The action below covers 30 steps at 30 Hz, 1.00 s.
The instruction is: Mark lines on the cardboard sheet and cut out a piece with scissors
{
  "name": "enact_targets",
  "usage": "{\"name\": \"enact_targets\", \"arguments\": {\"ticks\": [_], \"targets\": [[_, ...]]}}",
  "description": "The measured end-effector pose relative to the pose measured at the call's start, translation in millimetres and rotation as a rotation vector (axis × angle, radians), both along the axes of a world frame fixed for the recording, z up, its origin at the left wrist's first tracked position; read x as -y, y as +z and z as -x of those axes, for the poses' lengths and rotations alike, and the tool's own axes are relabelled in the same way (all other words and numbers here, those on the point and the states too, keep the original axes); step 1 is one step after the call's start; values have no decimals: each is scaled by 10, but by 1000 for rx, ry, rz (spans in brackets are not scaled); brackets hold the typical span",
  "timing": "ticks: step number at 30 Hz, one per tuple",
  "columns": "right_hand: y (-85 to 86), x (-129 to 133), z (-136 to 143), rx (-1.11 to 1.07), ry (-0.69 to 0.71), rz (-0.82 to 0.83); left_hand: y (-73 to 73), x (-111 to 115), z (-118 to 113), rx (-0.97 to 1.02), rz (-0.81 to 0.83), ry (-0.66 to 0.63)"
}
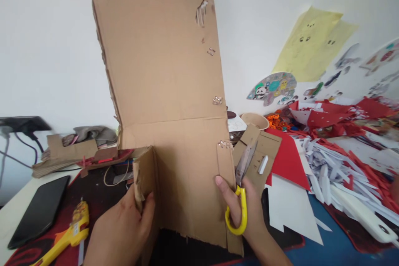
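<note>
A large sheet of brown cardboard (165,58) stands upright before me, creased across its lower part, with torn patches and staples along its right edge. My left hand (124,226) pinches a folded flap (146,174) at its lower left, thumb on the inner face. In my right hand (249,216) is a pair of scissors (240,178) with yellow handles, the blades pointing up and apparently together. The thumb of that hand also presses on the narrow strip at the sheet's lower right edge. What its other fingers do behind is partly hidden.
A yellow glue gun (75,226) and a black phone (40,212) lie at left, below a power strip (25,124). On the right are cardboard scraps (262,162), red paper (288,160), white paper strips (321,170) and a white-handled tool (364,216). A wall stands behind.
</note>
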State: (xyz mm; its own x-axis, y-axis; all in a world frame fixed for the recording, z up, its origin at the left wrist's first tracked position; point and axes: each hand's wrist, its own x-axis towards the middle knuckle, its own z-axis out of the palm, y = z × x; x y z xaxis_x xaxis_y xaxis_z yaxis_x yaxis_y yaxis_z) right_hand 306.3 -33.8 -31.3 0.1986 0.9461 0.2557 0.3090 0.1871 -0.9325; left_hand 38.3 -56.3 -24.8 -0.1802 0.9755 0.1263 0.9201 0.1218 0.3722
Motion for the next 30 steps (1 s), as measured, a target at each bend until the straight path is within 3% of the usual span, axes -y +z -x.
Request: {"name": "enact_targets", "arguments": {"ticks": [9,17,20,24,28,30], "targets": [[-2,-143,-76,-86,17,47,-31,-9,646,539,53,50],[-191,-262,-264,-249,2,135,-72,31,889,1120,186,294],[-205,-301,-296,-305,17,172,-81,13,936,1186,249,334],[-286,-340,-336,-347,48,182,-52,8,907,1177,261,263],[-390,-360,-391,-421,123,183,-21,50,814,1177,204,304],[-396,-369,-414,-410,125,177,-27,53,786,1077,161,286]]}}
